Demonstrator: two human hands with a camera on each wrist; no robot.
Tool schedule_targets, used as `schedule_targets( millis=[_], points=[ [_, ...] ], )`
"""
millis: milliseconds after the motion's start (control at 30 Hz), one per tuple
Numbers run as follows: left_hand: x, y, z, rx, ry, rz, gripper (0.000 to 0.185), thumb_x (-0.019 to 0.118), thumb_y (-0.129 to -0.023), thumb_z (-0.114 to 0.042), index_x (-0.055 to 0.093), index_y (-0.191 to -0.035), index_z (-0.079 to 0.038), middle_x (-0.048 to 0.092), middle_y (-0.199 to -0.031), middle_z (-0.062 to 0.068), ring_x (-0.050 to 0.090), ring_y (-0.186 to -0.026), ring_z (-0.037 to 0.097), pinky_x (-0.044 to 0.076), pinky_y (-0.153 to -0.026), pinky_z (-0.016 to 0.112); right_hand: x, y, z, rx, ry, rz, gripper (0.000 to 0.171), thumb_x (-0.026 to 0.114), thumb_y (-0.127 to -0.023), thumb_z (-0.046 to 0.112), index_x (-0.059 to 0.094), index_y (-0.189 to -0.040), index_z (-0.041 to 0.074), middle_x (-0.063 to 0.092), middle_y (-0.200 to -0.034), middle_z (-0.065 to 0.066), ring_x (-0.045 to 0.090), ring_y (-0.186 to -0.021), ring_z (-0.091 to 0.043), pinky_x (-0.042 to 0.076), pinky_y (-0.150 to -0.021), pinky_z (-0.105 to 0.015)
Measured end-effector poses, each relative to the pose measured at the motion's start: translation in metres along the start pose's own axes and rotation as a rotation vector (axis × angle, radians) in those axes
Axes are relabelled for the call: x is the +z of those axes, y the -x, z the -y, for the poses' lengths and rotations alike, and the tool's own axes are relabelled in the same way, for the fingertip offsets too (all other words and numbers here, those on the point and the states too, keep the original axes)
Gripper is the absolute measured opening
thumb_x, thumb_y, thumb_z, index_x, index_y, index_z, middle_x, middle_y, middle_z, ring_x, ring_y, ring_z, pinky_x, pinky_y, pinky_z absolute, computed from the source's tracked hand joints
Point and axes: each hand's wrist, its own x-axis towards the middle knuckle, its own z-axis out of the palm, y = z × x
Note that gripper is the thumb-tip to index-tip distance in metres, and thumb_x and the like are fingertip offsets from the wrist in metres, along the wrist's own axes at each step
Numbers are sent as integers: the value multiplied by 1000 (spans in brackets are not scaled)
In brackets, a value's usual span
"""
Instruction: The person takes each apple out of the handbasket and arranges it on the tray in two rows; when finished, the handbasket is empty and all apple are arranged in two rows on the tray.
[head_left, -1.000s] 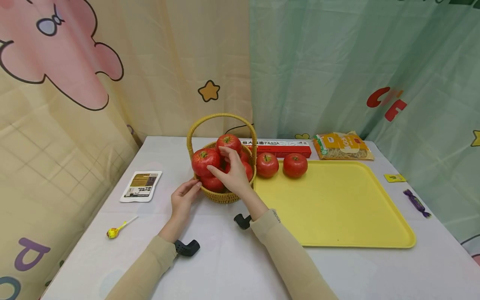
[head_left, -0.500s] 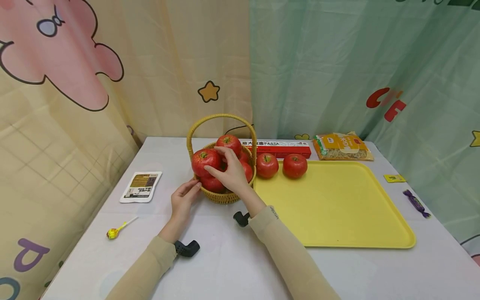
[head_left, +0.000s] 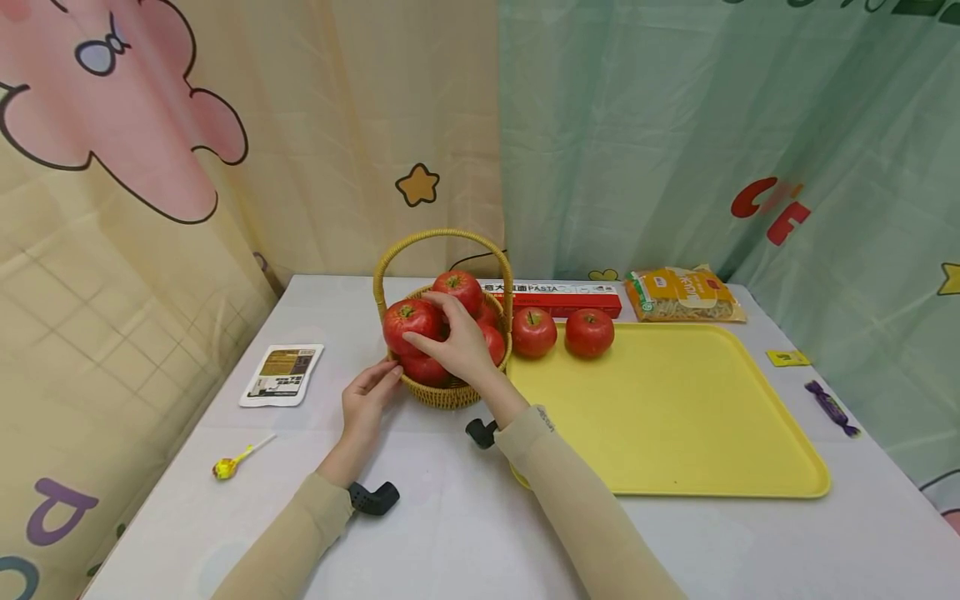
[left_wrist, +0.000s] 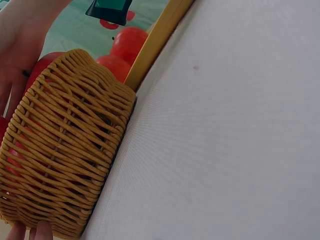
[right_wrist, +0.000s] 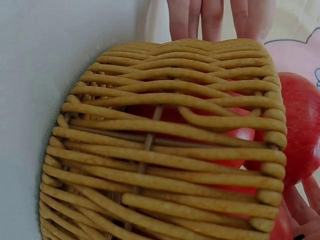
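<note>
A woven basket with a tall arched handle is heaped with several red apples. My right hand curves its thumb and fingers around the right side of the upper left apple, which rests on the others. Behind it another apple tops the heap. At the basket's front left rim is my left hand, its fairly straight fingertips touching the wicker. From the right wrist view those fingers lie against the outside wall. Lower apples are partly covered by my right hand.
A yellow tray lies right of the basket, with two apples at its back left. Behind stand a red pasta box and an orange noodle bag. Left lie a white packet and a lollipop; right, a purple candy.
My right hand has shifted a little left, from over the middle of the heap onto the upper left apple. The left hand and the basket have stayed in place.
</note>
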Motion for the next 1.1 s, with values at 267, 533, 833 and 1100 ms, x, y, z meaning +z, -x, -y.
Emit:
schedule_targets(
  millis=[267, 533, 833, 1100],
  points=[
    [0, 1, 0, -6, -2, 0, 17, 69, -85, -5, 69, -101, -2, 65, -107, -5, 63, -93, 9, 54, -84, 27, 0, -5, 1, -5, 18, 27, 65, 74, -79, 42, 46, -134, 21, 49, -133, 5, 44, -122, -14, 42, -101, -43],
    [1, 0, -1, -16, -8, -16, 16, 69, -84, -5, 70, -100, -3, 66, -105, -6, 64, -90, 8, 54, -84, 28, 0, -8, 3, 2, 55, 84, 63, 74, -79, 43, 46, -133, 24, 48, -132, 7, 44, -122, -14, 43, -100, -43],
    [0, 0, -1, -15, -4, -13, 11, 70, -84, -6, 72, -92, -14, 66, -104, -7, 64, -90, 8, 54, -86, 31, -3, -12, 3, 1, 111, 154, 66, 74, -78, 45, 45, -134, 25, 45, -137, 5, 42, -123, -15, 43, -100, -45],
    [0, 0, 0, -10, -7, -17, 13, 70, -84, -5, 72, -96, -8, 66, -103, -7, 65, -88, 7, 55, -83, 28, -3, -12, 2, 21, 118, 185, 67, 74, -77, 46, 44, -134, 27, 45, -136, 4, 43, -122, -18, 45, -97, -47]
  ],
)
